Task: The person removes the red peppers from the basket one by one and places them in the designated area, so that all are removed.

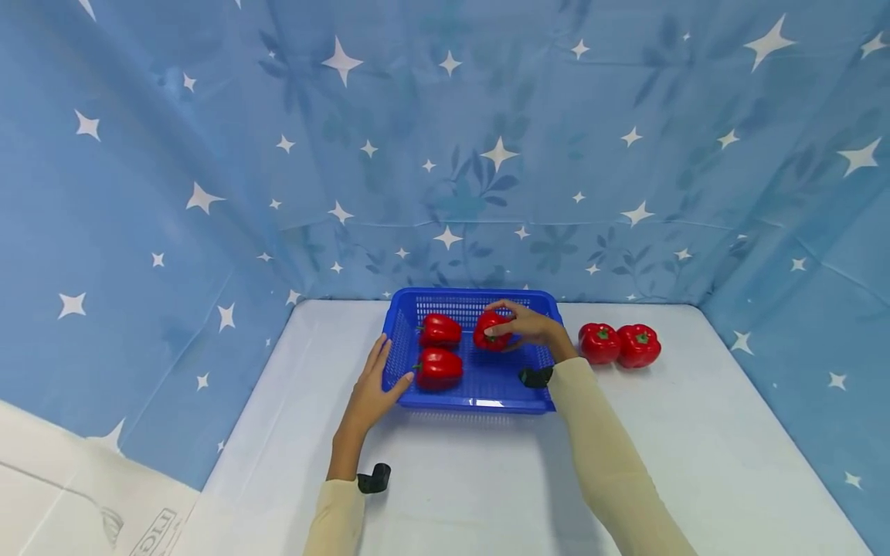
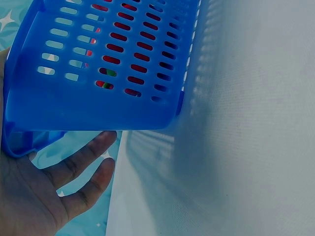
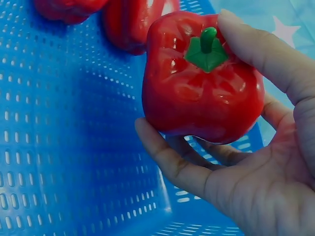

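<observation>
My right hand (image 1: 531, 326) grips a red bell pepper (image 3: 204, 81) over the right part of a blue basket (image 1: 480, 390). In the right wrist view, thumb and fingers curl round the pepper's sides, its green stem facing the camera. Two more red bell peppers lie in the basket's left half, one pepper (image 1: 439, 330) behind the other pepper (image 1: 439, 369). My left hand (image 1: 371, 395) rests at the basket's left rim, thumb over the edge, other fingers stretched along the outside. From the left wrist, the basket's slotted end wall (image 2: 98, 105) shows above the extended fingers.
To the right of the basket, two red bell peppers stand side by side, a left one (image 1: 599, 344) and a right one (image 1: 638, 345). All this is on a white table (image 1: 459, 486). A blue curtain (image 1: 487, 193) with white stars hangs behind and along both sides.
</observation>
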### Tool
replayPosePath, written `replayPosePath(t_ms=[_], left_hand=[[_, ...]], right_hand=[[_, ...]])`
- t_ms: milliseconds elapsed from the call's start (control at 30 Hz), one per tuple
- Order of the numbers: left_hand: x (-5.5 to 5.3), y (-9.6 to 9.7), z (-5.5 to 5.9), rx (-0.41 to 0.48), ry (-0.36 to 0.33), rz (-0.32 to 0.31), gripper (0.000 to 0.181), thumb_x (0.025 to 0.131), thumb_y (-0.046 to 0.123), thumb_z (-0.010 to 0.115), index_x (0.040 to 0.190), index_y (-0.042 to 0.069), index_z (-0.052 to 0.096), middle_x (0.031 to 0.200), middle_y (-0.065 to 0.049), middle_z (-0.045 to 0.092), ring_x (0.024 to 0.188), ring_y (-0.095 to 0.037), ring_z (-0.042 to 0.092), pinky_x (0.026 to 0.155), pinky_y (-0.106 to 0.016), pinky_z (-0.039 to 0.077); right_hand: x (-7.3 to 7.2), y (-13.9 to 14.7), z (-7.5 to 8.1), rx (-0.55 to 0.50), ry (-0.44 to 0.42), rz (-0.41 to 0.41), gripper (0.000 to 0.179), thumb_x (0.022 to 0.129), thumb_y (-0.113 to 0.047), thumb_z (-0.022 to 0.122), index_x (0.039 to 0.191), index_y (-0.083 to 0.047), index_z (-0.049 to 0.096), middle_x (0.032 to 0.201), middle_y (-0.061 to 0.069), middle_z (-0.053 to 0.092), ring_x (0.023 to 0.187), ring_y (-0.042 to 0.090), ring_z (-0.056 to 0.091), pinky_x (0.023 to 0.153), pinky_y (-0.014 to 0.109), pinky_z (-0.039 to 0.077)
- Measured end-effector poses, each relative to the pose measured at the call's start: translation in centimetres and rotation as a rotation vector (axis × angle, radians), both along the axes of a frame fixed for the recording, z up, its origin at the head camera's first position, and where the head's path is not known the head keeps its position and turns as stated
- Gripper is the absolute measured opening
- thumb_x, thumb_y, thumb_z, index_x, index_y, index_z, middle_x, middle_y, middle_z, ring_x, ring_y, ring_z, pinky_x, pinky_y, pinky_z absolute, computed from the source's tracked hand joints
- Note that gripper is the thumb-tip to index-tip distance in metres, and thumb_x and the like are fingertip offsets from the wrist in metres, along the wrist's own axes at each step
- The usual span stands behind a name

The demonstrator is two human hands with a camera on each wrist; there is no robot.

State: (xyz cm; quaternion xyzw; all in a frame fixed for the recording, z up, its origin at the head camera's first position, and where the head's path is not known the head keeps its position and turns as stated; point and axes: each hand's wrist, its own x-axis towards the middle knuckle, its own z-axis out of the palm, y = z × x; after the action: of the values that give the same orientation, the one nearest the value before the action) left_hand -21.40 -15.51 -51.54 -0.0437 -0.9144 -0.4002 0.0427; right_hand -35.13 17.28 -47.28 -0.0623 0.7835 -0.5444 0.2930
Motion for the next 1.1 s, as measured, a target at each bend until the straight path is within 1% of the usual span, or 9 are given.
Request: replayPosePath(t_ms=[100, 233, 367, 500, 633, 733, 867, 1100], left_hand=[[0.1, 0.0, 0.0, 0.0, 0.006, -0.003, 0.086, 0.091, 0.053, 0.06, 0.158, 0.021, 0.018, 0.166, 0.002, 0.01, 0.149, -0.037, 0.022, 0.108, -0.065, 0.033], [0.1, -0.2, 0.0, 0.004, 0.005, 0.003, 0.085, 0.091, 0.051, 0.061, 0.158, 0.02, 0.02, 0.166, 0.004, 0.011, 0.15, -0.036, 0.022, 0.109, -0.064, 0.033], [0.0, -0.2, 0.0, 0.004, 0.01, 0.005, 0.085, 0.09, 0.05, 0.061, 0.157, 0.018, 0.02, 0.166, 0.002, 0.012, 0.149, -0.037, 0.023, 0.108, -0.064, 0.034], [0.0, -0.1, 0.0, 0.01, 0.018, 0.004, 0.085, 0.09, 0.048, 0.063, 0.157, 0.018, 0.021, 0.166, 0.0, 0.013, 0.149, -0.038, 0.023, 0.107, -0.065, 0.033], [-0.1, 0.0, -0.2, 0.007, 0.023, 0.0, 0.084, 0.091, 0.048, 0.062, 0.157, 0.018, 0.02, 0.166, 0.0, 0.013, 0.149, -0.038, 0.023, 0.108, -0.065, 0.033], [-0.1, 0.0, -0.3, 0.002, 0.022, 0.001, 0.084, 0.091, 0.049, 0.061, 0.157, 0.019, 0.02, 0.166, 0.0, 0.012, 0.149, -0.037, 0.023, 0.109, -0.064, 0.033], [0.0, 0.0, -0.2, 0.007, 0.018, -0.002, 0.086, 0.09, 0.052, 0.061, 0.157, 0.019, 0.02, 0.166, 0.001, 0.012, 0.149, -0.038, 0.023, 0.108, -0.064, 0.033], [0.0, -0.1, -0.1, -0.003, 0.016, -0.004, 0.087, 0.089, 0.056, 0.059, 0.158, 0.02, 0.019, 0.166, 0.001, 0.012, 0.149, -0.038, 0.023, 0.106, -0.064, 0.035]], right_hand=[[0.1, 0.2, 0.3, -0.043, 0.0, -0.02, 0.069, 0.085, -0.02, 0.076, 0.143, -0.022, 0.039, 0.149, 0.021, 0.029, 0.137, 0.047, 0.034, 0.097, 0.062, 0.048], [0.3, 0.2, 0.6, -0.083, 0.011, -0.035, 0.067, 0.086, -0.02, 0.075, 0.142, -0.021, 0.038, 0.147, 0.021, 0.03, 0.135, 0.047, 0.036, 0.097, 0.062, 0.048], [0.5, 0.4, 1.0, -0.102, 0.027, -0.02, 0.063, 0.09, -0.023, 0.07, 0.144, -0.02, 0.036, 0.146, 0.022, 0.031, 0.134, 0.047, 0.037, 0.097, 0.06, 0.048], [0.6, 0.7, 1.0, -0.131, 0.017, 0.015, 0.061, 0.095, -0.026, 0.064, 0.148, -0.021, 0.035, 0.148, 0.022, 0.031, 0.134, 0.046, 0.038, 0.098, 0.058, 0.049], [0.6, 1.0, 0.8, -0.18, -0.002, 0.02, 0.059, 0.097, -0.023, 0.061, 0.15, -0.02, 0.035, 0.149, 0.022, 0.03, 0.134, 0.046, 0.038, 0.101, 0.061, 0.044], [0.7, 1.1, 0.8, -0.232, -0.014, 0.006, 0.059, 0.097, -0.02, 0.061, 0.149, -0.017, 0.034, 0.15, 0.022, 0.028, 0.135, 0.046, 0.037, 0.103, 0.064, 0.04], [1.0, 1.0, 1.0, -0.28, -0.02, -0.021, 0.059, 0.097, -0.017, 0.06, 0.148, -0.012, 0.032, 0.151, 0.021, 0.026, 0.136, 0.047, 0.035, 0.101, 0.066, 0.038], [1.2, 0.9, 1.2, -0.323, -0.039, -0.072, 0.061, 0.096, -0.016, 0.061, 0.147, -0.007, 0.029, 0.15, 0.022, 0.029, 0.136, 0.048, 0.035, 0.1, 0.069, 0.038]])
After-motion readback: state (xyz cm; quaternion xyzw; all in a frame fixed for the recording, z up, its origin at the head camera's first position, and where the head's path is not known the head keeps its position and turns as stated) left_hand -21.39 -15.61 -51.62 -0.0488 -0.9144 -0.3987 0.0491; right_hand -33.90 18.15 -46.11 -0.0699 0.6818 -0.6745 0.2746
